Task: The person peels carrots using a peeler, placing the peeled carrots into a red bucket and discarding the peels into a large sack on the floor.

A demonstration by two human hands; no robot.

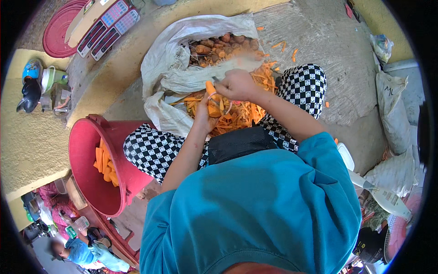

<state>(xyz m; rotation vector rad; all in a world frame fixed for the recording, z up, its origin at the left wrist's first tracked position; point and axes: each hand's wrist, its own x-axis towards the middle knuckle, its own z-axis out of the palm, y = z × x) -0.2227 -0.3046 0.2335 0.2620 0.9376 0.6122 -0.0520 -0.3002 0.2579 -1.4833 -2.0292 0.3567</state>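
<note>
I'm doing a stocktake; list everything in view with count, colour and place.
Carrot: one, orange, left hand
Tool: one, dark, right hand
Peelings: many, orange, beneath hands
Sack: one, white, top centre
Unpeeled carrots: many, brownish, inside sack
Bucket: one, red, left
Peeled carrots: several, orange, inside bucket
Lid: one, red, upper left
Keypad panels: two, multicoloured, upper left
Other sacks: two or more, whitish, right
Other person: one, blue clothing, lower left
Clutter: uncounted, mixed colours, edges
Shirt: one, teal, bottom
Trousers: one pair, black-and-white, centre
Hands: two, bare, centre
</note>
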